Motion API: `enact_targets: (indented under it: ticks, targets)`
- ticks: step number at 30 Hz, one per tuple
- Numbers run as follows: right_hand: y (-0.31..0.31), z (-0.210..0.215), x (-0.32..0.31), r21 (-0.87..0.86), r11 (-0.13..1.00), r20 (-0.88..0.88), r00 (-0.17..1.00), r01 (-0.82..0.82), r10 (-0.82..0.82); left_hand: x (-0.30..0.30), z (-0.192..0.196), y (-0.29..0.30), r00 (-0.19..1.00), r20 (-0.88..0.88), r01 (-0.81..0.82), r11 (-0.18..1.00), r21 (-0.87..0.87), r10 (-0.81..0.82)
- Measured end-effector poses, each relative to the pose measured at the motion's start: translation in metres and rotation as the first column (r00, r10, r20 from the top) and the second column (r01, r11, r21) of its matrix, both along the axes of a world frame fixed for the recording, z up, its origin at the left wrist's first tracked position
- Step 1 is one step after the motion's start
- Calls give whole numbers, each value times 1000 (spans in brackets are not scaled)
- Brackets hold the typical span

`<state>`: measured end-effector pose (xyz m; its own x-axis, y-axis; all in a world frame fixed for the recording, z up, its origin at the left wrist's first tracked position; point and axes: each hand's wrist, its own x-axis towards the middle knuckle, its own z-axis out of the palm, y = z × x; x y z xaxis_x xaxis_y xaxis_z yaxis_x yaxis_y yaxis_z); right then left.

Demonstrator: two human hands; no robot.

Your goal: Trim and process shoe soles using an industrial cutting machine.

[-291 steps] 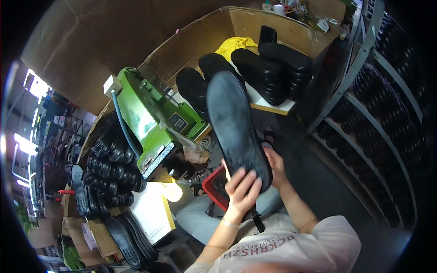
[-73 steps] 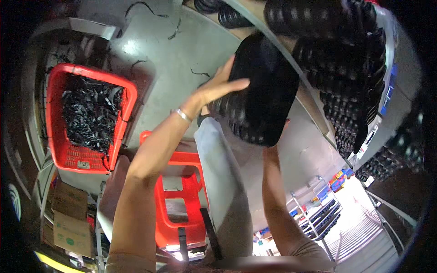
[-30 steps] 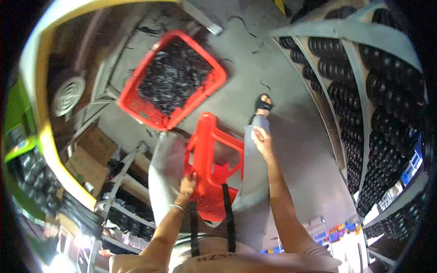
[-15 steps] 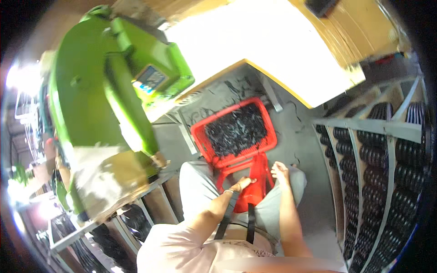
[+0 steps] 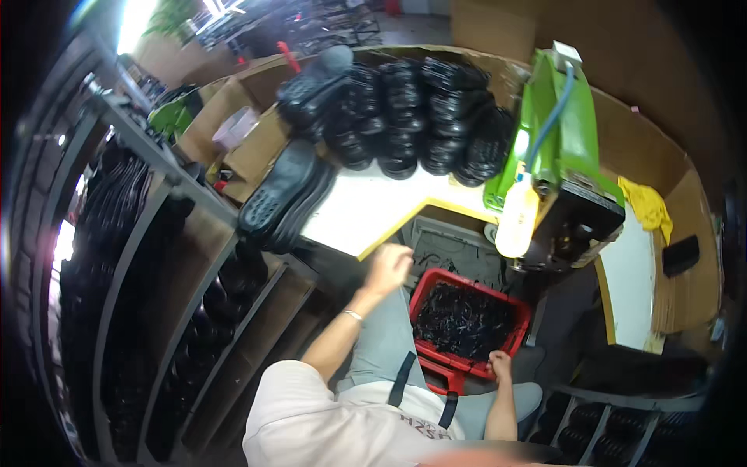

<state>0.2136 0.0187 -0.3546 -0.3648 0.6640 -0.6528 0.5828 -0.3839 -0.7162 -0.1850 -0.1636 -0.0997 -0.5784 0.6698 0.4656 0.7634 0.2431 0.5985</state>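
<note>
My left hand [image 5: 389, 268] is raised beside the yellow-edged white tabletop [image 5: 362, 201], fingers curled in and no object visible in them. My right hand [image 5: 499, 364] is a small fist at the near right rim of a red plastic basket [image 5: 426, 284]; whatever it may hold is hidden. Thin black scraps [image 5: 463, 319] fill much of that basket, which stands on the floor before my knees. Part of a red stool [image 5: 447, 380] shows between my legs. Nearest my left hand on the tabletop leans a stack of black shoe soles [image 5: 286, 191].
More black soles [image 5: 401, 117] stand in rows along the table's back. A green machine [image 5: 564, 132] with a bright lamp [image 5: 517, 218] occupies the right side. Shelving racks [image 5: 148, 241] of black soles flank me at left and lower right. A yellow cloth [image 5: 647, 206] lies far right.
The view has swung left, bringing the soles in and putting the green machine on the right. My left hand has left the red stool for the table edge. My right hand has closed.
</note>
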Motion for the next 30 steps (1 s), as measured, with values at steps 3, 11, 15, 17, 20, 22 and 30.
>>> enact_targets:
  ticks: [3,11,15,17,20,22,30]
  targets:
    - [-10,24,-14,-48,992,148,981,-118,124,-44,117,-102,760,-482,-362,900,242,436]
    - [-11,59,-58,108,991,-76,994,-76,85,-127,167,-208,627,-542,-755,607,-247,559]
    - [-23,83,-47,59,986,-55,985,-158,162,-139,181,-196,727,-312,-682,695,-227,612]
    - [-36,98,-56,94,835,-48,835,-543,548,-160,181,-232,737,-340,-600,797,68,584]
    - [-53,80,-63,361,446,5,480,-819,877,-111,203,-206,865,-137,-460,873,162,482]
    - [-84,73,-89,291,347,-22,356,-892,934,-68,220,-175,933,-78,-342,932,120,353]
    - [-204,-40,-112,177,634,45,650,-753,759,-12,196,-101,870,465,189,982,-13,-161]
